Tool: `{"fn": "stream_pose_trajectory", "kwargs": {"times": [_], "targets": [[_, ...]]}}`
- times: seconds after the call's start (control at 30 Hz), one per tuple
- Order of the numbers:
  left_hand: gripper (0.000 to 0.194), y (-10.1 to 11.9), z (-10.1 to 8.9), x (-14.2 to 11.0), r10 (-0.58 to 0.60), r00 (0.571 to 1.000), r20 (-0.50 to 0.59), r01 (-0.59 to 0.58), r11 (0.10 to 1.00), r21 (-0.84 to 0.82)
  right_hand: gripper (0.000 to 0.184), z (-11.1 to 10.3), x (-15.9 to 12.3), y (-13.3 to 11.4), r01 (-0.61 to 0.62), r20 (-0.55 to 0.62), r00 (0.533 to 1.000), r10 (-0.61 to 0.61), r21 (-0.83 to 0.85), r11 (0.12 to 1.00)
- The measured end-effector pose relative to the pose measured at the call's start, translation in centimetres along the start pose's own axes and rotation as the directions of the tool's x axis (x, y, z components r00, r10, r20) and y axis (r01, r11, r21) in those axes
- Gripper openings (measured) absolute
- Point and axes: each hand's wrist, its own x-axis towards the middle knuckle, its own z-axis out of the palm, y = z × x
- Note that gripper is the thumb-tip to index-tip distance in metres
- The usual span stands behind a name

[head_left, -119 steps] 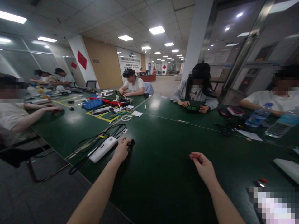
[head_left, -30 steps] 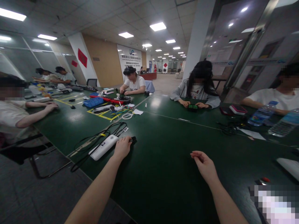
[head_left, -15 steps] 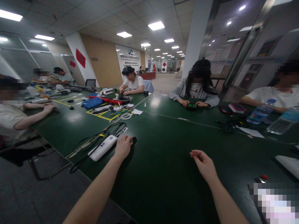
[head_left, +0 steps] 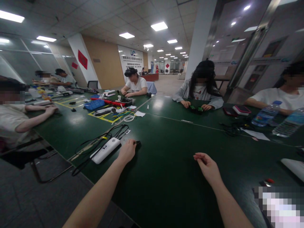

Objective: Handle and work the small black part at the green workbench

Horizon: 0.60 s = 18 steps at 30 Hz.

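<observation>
My left hand (head_left: pixel 128 150) is closed on a small black object (head_left: pixel 138 143) at the tabletop, right of the white power bank-like box (head_left: pixel 105 152) marked 2. Fingers cover part of the object, and its exact kind does not show. Black cables (head_left: pixel 104 136) lie beside and across the box. My right hand (head_left: pixel 207 166) rests apart on the right, its fingers curled and pressed together, with nothing visible in them. Between both hands lies the dark green tabletop (head_left: pixel 166 158).
A blue tray (head_left: pixel 94 104), a white cable coil (head_left: pixel 129 118) and loose wires stand further back. Water bottles (head_left: pixel 266 114) are at the right, near a white paper (head_left: pixel 257 135). A blurred-out screen (head_left: pixel 280 205) lies front right. Several people sit around the table.
My left hand has shifted slightly right with the small black object, which has turned a little. My right hand stays put. The person opposite has parted the green-and-black item.
</observation>
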Motion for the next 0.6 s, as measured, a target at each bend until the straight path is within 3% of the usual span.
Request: {"fn": "stream_pose_trajectory", "kwargs": {"times": [0.37,0.6], "targets": [[0.024,-0.6,-1.3,0.9,-0.174,0.974,0.146,0.202,0.957,-0.209,0.025,-0.1,-0.1,-0.1,-0.012,0.001,1.0,0.012,-0.012,1.0],[0.02,-1.3,-0.6,1.1,-0.193,0.974,0.12,0.219,0.94,-0.262,0.025,0.1,-0.1,-0.3,0.002,-0.014,1.0,-0.003,-0.03,1.0]]}}
